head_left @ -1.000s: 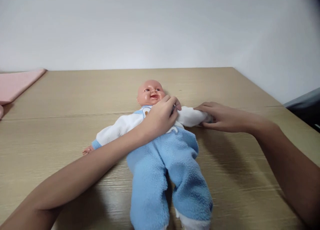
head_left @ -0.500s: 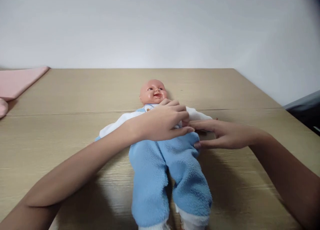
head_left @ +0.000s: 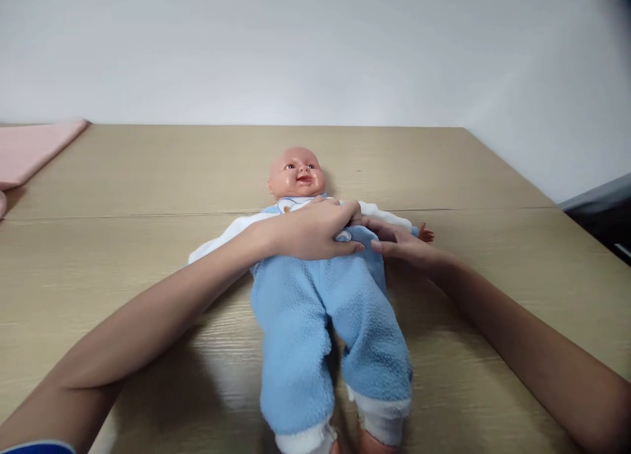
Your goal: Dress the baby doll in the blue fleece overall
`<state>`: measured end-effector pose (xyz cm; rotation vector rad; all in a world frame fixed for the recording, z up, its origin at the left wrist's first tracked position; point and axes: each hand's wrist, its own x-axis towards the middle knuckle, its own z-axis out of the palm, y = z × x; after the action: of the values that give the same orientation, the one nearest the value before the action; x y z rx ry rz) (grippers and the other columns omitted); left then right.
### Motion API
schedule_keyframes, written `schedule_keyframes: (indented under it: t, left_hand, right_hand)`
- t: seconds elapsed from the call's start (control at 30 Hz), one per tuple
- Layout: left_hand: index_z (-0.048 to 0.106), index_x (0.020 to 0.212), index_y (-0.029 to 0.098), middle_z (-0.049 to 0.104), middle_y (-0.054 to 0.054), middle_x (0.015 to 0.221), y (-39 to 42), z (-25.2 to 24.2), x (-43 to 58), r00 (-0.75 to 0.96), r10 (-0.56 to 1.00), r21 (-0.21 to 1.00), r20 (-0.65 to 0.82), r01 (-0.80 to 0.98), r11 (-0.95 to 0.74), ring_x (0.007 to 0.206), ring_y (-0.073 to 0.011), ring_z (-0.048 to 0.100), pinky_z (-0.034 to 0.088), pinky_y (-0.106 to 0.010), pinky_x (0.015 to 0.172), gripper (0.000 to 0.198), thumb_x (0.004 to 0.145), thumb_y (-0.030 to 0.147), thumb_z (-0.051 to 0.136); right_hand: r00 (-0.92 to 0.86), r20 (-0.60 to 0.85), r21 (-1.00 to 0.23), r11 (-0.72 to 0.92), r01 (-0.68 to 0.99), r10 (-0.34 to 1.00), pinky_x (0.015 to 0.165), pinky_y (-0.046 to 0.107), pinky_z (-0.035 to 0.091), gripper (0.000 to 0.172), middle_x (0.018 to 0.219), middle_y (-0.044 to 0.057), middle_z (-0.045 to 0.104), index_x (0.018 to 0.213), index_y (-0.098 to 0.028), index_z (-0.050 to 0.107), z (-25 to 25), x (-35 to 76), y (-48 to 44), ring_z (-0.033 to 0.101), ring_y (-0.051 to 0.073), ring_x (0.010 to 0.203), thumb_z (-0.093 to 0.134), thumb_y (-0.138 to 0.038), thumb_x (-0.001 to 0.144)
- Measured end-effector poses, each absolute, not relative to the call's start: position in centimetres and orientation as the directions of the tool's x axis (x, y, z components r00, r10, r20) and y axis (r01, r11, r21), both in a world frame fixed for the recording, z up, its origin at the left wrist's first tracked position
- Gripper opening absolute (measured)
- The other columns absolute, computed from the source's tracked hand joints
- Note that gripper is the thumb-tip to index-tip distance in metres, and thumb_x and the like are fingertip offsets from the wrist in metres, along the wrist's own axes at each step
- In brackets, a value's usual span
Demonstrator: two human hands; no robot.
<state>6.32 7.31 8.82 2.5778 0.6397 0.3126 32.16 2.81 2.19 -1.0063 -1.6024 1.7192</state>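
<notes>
A bald baby doll [head_left: 298, 171] lies on its back on the wooden table [head_left: 148, 171], its head toward the wall. It wears a blue and white fleece outfit [head_left: 296, 336] with white sleeves and white cuffs. My left hand [head_left: 320, 227] reaches across the doll's belly, fingers curled on the cloth at the waist. At the side of the waist, my right hand [head_left: 401, 242] grips the blue cloth with bent fingers and thumb. The two hands' fingertips nearly meet, and the left hand partly hides the chest. Beyond my right hand, the doll's small hand [head_left: 426, 233] pokes out.
A folded pink cloth [head_left: 37, 152] lies at the table's far left. A pale wall [head_left: 276, 53] rises behind the table. Something dark [head_left: 604, 214] stands past the right edge. A seam runs across the tabletop.
My right hand has moved left and up, closer against the doll's waist, uncovering the doll's hand. My left hand stays over the belly. The whole scene sits slightly higher in view.
</notes>
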Motion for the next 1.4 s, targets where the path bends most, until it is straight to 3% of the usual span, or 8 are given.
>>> schedule_keyframes:
  t: [0.1,0.27,0.4,0.63,0.83,0.97,1.13,1.4]
  left_hand:
    - [0.054,0.111,0.024,0.066,-0.001,0.094,7.6,8.6,6.1,0.856,0.502,0.648,0.123,0.314,-0.694,0.079,-0.0197,0.06,0.044,-0.034,0.072,0.027,0.104,0.04,0.074]
    - [0.055,0.117,0.024,0.066,0.0,0.093,8.0,8.6,5.8,0.791,0.604,0.8,0.1,0.298,-0.522,0.081,-0.0185,0.065,0.049,-0.033,0.073,0.02,0.11,0.042,0.061]
    - [0.06,0.118,0.024,0.068,-0.002,0.098,8.4,8.5,5.7,0.782,0.595,0.719,0.188,0.303,-0.626,0.087,-0.0202,0.066,0.05,-0.034,0.077,0.021,0.112,0.044,0.059]
    - [0.066,0.118,0.019,0.072,-0.013,0.12,7.6,8.9,5.6,0.799,0.536,0.489,0.27,0.366,-0.792,0.112,-0.0285,0.064,0.051,-0.042,0.1,0.015,0.112,0.032,0.063]
    - [0.067,0.128,0.014,0.072,-0.019,0.135,5.8,9.9,9.1,0.73,0.634,0.233,0.255,0.59,-0.773,0.128,-0.0371,0.062,0.05,-0.049,0.108,0.026,0.115,0.036,0.06]
    - [0.065,0.141,0.003,0.072,-0.029,0.143,6.1,10.5,13.6,0.742,0.666,0.089,0.076,0.661,-0.745,0.134,-0.0418,0.065,0.052,-0.048,0.1,0.039,0.113,0.03,0.063]
    - [0.065,0.144,0.002,0.072,-0.03,0.148,7.8,8.8,17.1,0.709,0.705,0.143,-0.019,0.699,-0.7,0.138,-0.0394,0.068,0.052,-0.047,0.106,0.038,0.111,0.021,0.061]
    - [0.066,0.134,0.004,0.077,-0.023,0.137,8.5,7.0,16.3,0.706,0.705,0.219,0.071,0.679,-0.701,0.129,-0.0383,0.071,0.057,-0.05,0.102,0.037,0.102,0.021,0.073]
  right_hand:
    - [-0.43,-0.147,-0.98,-0.19,-0.061,0.891,0.093,0.036,0.06,0.048,0.118,0.002,0.076,0.125,-0.03,0.072,1.3,31.2,2.4,0.073,0.023,0.105,0.082,-0.067,0.096]
    - [-0.248,0.177,-0.939,0.239,0.247,0.952,0.087,0.032,0.053,0.033,0.109,0.001,0.07,0.114,-0.026,0.071,0.6,30.1,2.6,0.064,0.02,0.098,0.079,-0.055,0.102]
    - [-0.228,0.194,-0.891,0.268,0.366,0.954,0.072,0.032,0.046,0.028,0.097,-0.001,0.066,0.117,-0.025,0.069,0.3,30.1,2.7,0.057,0.019,0.081,0.068,-0.051,0.108]
    - [-0.042,0.367,-0.77,0.328,0.548,0.929,0.071,0.034,0.044,0.012,0.091,-0.001,0.061,0.106,-0.025,0.065,0.0,29.6,2.4,0.054,0.019,0.077,0.07,-0.033,0.1]
    - [0.384,0.429,-0.902,0.372,0.216,0.818,0.071,0.033,0.044,0.032,0.092,-0.003,0.058,0.104,-0.028,0.06,0.3,29.8,2.4,0.056,0.019,0.082,0.084,-0.033,0.084]
    - [0.53,0.401,-0.905,0.412,0.103,0.748,0.065,0.032,0.038,0.033,0.09,-0.005,0.054,0.102,-0.028,0.054,0.3,30.4,3.0,0.049,0.016,0.073,0.079,-0.03,0.08]
    - [0.596,0.262,-0.933,0.358,-0.046,0.759,0.057,0.028,0.035,0.036,0.083,-0.006,0.058,0.097,-0.027,0.056,0.1,31.1,3.9,0.045,0.013,0.065,0.081,-0.027,0.071]
    - [0.696,0.056,-0.934,0.285,-0.217,0.715,0.053,0.023,0.036,0.04,0.075,-0.007,0.054,0.094,-0.026,0.057,0.2,31.6,4.4,0.045,0.011,0.062,0.081,-0.022,0.061]
